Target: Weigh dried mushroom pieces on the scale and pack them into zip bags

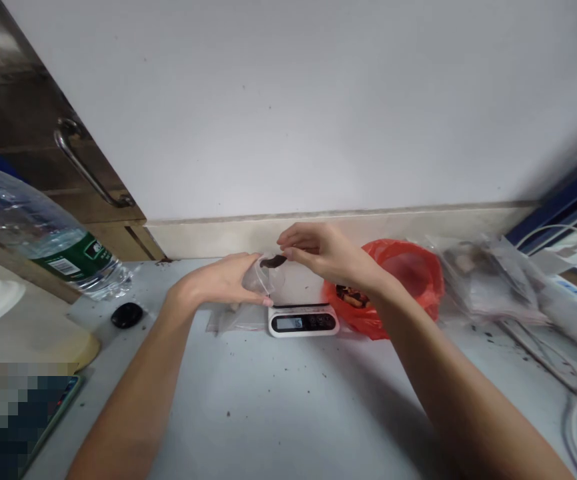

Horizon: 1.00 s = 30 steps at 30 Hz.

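Note:
My left hand (pixel 225 280) is closed on a small clear plastic bag (pixel 257 279), held with its mouth open above a digital scale (pixel 304 323). A dark, flat, dried-looking piece (pixel 273 262) is pinched between the fingertips of my right hand (pixel 318 250), right at the bag's mouth. I cannot tell whether the piece is inside the bag. The scale is white with a black front panel and a lit display. Beside it, under my right forearm, an open red plastic bag (pixel 421 267) holds dark and brown dried pieces (pixel 353 298).
At left stand a water bottle (pixel 75 263) with a green label and a black round object (pixel 127 315). A clear bag (pixel 241 319) lies flat left of the scale. More clear bags (pixel 488 280) and white cables (pixel 575 400) lie at right. A white wall (pixel 318 113) rises behind.

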Motion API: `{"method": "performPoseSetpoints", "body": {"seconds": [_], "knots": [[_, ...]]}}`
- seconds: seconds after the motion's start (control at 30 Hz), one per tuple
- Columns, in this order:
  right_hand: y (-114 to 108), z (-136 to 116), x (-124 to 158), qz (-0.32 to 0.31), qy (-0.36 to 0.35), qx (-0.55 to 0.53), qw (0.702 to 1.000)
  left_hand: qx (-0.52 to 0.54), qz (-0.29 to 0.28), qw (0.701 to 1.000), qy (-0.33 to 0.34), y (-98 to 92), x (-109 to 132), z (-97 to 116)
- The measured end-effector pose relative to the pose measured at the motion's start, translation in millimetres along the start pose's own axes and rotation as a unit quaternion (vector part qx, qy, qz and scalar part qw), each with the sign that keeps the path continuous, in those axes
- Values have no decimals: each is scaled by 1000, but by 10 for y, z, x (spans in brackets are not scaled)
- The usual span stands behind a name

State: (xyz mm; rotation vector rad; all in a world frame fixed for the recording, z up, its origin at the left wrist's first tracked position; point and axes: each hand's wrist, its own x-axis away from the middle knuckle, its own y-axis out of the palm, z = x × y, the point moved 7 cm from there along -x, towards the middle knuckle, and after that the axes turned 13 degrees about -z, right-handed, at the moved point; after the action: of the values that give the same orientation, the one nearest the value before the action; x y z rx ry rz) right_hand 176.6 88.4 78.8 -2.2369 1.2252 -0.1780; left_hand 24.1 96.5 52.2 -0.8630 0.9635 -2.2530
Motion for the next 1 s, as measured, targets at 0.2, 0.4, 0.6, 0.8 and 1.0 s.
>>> {"method": "performPoseSetpoints", "body": {"seconds": [0.2, 0.4, 0.6, 0.8, 1.0], "knots": [[9, -38, 15, -23, -35, 4, 999, 41, -40, 998, 0, -50, 126, 144], [-6, -83, 42, -34, -58, 41, 997, 19, -5, 1000, 19, -119, 124, 89], [-141, -214, 117, 4, -106, 50, 993, 83, 67, 992, 73, -287, 227, 134], [-238, -93, 115, 36, -38, -32, 998, 169, 170, 967, 87, -408, 233, 70], [-282, -65, 121, 24, -33, -58, 998, 165, 206, 958, 109, -436, 277, 128]]}}
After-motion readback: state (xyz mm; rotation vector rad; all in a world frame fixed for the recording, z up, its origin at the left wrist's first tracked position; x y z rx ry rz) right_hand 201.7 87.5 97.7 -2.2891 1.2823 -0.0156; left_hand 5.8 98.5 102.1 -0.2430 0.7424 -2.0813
